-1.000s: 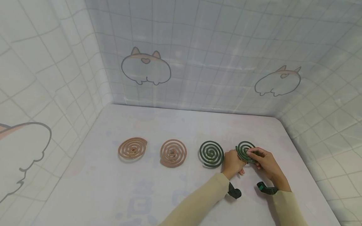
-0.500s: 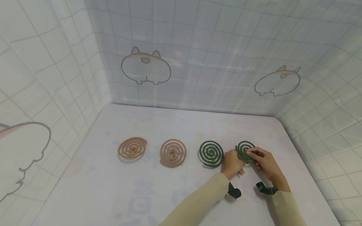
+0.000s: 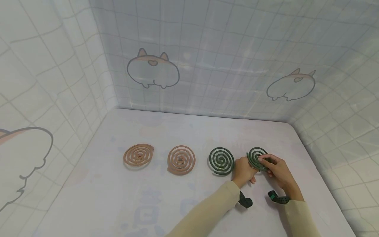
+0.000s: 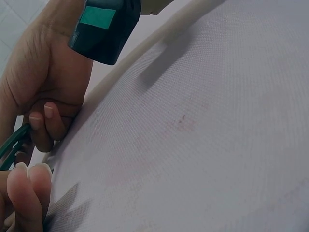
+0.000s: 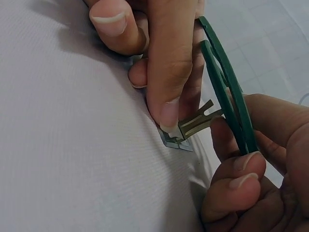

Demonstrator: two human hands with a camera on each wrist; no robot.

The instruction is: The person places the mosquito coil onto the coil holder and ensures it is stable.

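Note:
A green mosquito coil (image 3: 254, 161) stands tilted at the right of the row in the head view. My right hand (image 3: 279, 169) pinches it between thumb and fingers. In the right wrist view the coil (image 5: 247, 128) is seen edge-on, with a small metal coil stand (image 5: 195, 124) beside it. The stand's upright prong reaches to the coil. My left hand (image 3: 244, 171) holds the stand low at the tabletop, its thumb (image 5: 170, 113) on the base; its other fingers partly hide behind. In the left wrist view, left-hand fingertips (image 4: 30, 191) are close to the right hand (image 4: 53, 72).
Left of my hands lies another green coil (image 3: 221, 161). Further left are two brown coils, one round (image 3: 181, 171) with metal at its centre, one tilted (image 3: 139, 157). A pale cloth (image 3: 112, 197) covers the table. Tiled-pattern walls (image 3: 207, 65) enclose the back and sides.

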